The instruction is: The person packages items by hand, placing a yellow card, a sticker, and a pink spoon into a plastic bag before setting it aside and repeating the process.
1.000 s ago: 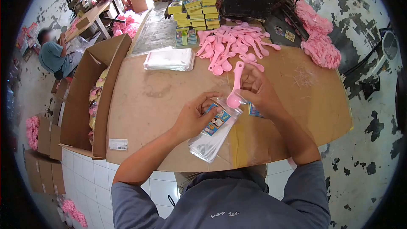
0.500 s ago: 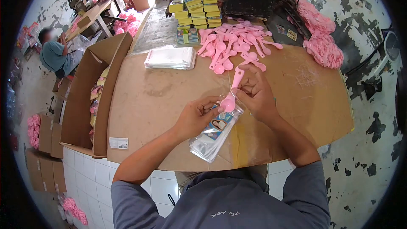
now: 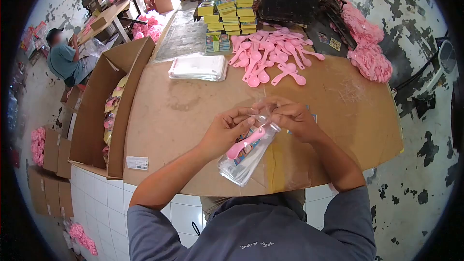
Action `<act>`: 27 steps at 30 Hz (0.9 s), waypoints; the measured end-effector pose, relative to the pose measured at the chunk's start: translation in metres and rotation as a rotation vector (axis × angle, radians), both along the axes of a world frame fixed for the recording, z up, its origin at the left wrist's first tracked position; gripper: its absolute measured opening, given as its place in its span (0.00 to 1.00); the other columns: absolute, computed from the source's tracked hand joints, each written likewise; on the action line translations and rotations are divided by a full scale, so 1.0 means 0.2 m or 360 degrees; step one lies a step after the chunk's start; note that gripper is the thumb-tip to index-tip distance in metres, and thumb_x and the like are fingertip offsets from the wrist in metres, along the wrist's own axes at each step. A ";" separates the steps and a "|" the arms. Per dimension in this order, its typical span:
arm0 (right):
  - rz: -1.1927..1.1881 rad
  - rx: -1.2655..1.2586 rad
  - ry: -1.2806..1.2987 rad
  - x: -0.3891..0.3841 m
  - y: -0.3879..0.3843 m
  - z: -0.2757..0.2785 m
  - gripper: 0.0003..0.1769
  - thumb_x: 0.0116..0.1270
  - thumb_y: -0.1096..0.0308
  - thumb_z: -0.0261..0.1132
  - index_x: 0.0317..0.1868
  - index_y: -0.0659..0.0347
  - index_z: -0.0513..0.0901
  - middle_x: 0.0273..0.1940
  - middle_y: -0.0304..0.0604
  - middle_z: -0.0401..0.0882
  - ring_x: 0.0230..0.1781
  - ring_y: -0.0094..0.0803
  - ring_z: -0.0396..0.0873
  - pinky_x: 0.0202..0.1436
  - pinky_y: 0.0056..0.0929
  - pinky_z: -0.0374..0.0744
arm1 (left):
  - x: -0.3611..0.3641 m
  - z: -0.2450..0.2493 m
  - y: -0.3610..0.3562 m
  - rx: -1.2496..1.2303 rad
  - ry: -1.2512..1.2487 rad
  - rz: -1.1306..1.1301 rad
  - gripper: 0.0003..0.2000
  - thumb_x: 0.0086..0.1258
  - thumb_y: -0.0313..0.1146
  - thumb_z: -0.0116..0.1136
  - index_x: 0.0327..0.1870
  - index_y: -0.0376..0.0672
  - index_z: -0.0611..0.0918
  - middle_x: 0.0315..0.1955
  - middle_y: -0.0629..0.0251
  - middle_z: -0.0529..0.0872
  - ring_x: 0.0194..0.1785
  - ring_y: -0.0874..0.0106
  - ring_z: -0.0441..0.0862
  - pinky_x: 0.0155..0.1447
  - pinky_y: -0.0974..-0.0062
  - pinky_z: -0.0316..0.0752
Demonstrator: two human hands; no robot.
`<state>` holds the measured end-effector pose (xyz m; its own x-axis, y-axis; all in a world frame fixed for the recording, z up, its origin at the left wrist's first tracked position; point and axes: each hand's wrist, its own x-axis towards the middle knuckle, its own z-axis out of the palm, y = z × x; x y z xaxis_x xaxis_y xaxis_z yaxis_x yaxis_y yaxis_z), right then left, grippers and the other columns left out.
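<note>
A pink spoon (image 3: 246, 144) lies slanted inside or on a clear plastic bag (image 3: 251, 160), over a blue printed card that it partly hides. My left hand (image 3: 230, 128) pinches the bag's upper left edge, near the spoon's handle end. Closed on the upper right of the same bag is my right hand (image 3: 290, 118). Under the bag is a small stack of similar clear bags. Beside my right wrist, part of another printed card (image 3: 314, 116) shows on the cardboard.
Pink spoons (image 3: 270, 50) are heaped ahead, beside stacked cards (image 3: 224, 17). A pile of clear bags (image 3: 197, 66) is at the back left. An open carton (image 3: 116, 111) with packed items stands left. A seated person (image 3: 67, 60) is farther left.
The spoon has left my right hand and slid down into or onto the bag, its bowl now toward the lower left. Both my hands now pinch the bag's top.
</note>
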<state>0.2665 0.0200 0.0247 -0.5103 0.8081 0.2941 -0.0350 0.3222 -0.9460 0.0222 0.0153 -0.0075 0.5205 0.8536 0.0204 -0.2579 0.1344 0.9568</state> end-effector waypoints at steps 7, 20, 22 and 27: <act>-0.0123 0.0509 -0.0376 -0.06 0.00 0.16 0.07 0.69 0.73 0.69 0.45 0.62 0.88 0.58 0.45 0.83 0.64 0.37 0.77 0.69 0.41 0.72 | -0.03 0.02 -0.01 -0.0087 0.0009 -0.0301 0.17 0.82 0.34 0.58 0.66 0.38 0.78 0.46 0.66 0.90 0.47 0.80 0.85 0.53 0.79 0.79; -0.0388 0.0867 -0.0786 -0.12 -0.17 0.54 0.07 0.66 0.73 0.72 0.43 0.63 0.86 0.33 0.44 0.84 0.33 0.34 0.83 0.37 0.32 0.79 | -0.05 0.12 -0.11 0.1083 0.0405 0.0166 0.24 0.75 0.26 0.61 0.71 0.35 0.73 0.64 0.55 0.82 0.70 0.67 0.78 0.73 0.66 0.72; -0.0410 0.0837 -0.0757 -0.11 -0.16 0.50 0.08 0.66 0.72 0.73 0.44 0.63 0.86 0.32 0.44 0.84 0.33 0.34 0.83 0.38 0.32 0.79 | -0.02 0.16 -0.12 0.1039 0.0335 0.0199 0.23 0.77 0.25 0.60 0.71 0.34 0.73 0.61 0.55 0.84 0.65 0.68 0.81 0.69 0.69 0.75; -0.0700 0.1151 -0.0636 -0.14 -0.12 0.40 0.09 0.63 0.73 0.73 0.44 0.61 0.85 0.42 0.43 0.84 0.42 0.38 0.83 0.44 0.33 0.80 | -0.01 0.15 -0.12 0.0798 0.0134 0.0243 0.21 0.79 0.22 0.58 0.71 0.34 0.75 0.48 0.57 0.92 0.50 0.76 0.89 0.55 0.78 0.82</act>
